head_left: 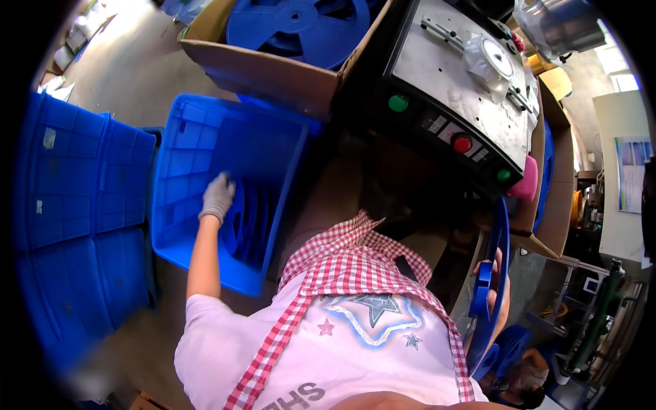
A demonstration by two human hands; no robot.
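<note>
My left hand (pixel 218 198), in a pale glove with dark fingertips, reaches into a blue plastic bin (pixel 183 147). Its fingers are curled beside the upper rim of the nearest of several blue reel flanges (pixel 236 220), which stand on edge at the bin's near end. Whatever those fingers may grip is hidden. Out to the right, my right hand (pixel 497 258) grips a blue reel flange (pixel 489 324), seen almost edge-on with its hub facing left. The flange covers much of that hand, though fingers show around the hub side.
Stacked blue crates (pixel 68 171) stand at the left. Ahead, a cardboard box (pixel 263 82) holds large blue reels (pixel 297 20). A metal-topped machine (pixel 451 75) with green and red buttons stands front right, beside another cardboard box (pixel 557 195). Another person (pixel 529 376) is at lower right.
</note>
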